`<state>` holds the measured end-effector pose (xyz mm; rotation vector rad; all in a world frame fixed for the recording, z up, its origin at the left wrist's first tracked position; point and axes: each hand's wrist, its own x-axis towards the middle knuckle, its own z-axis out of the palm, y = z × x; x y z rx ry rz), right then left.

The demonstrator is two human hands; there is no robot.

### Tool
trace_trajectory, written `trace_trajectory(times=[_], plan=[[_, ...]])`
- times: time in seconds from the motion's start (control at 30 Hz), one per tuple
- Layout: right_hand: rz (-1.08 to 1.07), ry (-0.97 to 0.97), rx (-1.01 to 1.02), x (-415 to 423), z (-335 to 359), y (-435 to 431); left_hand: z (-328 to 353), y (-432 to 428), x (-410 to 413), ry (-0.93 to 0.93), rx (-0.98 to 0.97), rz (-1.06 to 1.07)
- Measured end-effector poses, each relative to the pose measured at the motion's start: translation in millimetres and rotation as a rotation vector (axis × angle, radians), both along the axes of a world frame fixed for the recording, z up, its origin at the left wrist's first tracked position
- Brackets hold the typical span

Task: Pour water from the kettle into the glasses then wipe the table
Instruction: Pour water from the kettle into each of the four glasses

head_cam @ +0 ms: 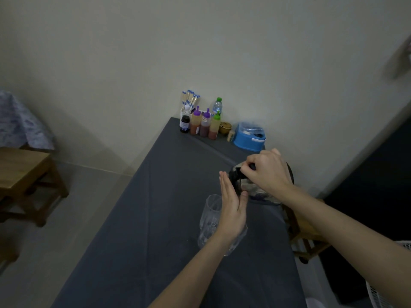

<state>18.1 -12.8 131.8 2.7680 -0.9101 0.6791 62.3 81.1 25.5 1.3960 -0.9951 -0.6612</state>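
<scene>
Long worktop [138, 218] w/ dark grey cloth. Shiny metal kettle w/ black lid [255, 187] sits at right edge, mid-depth. Right hand [266, 172] on top of it, grip pressed tight round the black lid knob. Left hand [233, 207] flat, grip spread, fingers straight, palm touching kettle's left side. Tall clear ribbed glass [210, 218] just left of that hand, nearer than kettle; 2nd glass partly hidden under left wrist. Far end: sauce bottles [204, 125], blue plastic box [250, 136].
</scene>
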Motion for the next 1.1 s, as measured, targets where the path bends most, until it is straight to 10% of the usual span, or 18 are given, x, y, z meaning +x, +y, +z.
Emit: trace_trajectory(times=[0.8,1.1], plan=[[-0.13,-0.154,0.153,-32.0,-20.8,-0.8,-0.2,0.4,6.5,-0.154,0.074,-0.123],[-0.303,-0.577,0.441,-77.9,-49.5,5.5,7.4,-11.9,1.0,-0.494,0.103,-0.244]])
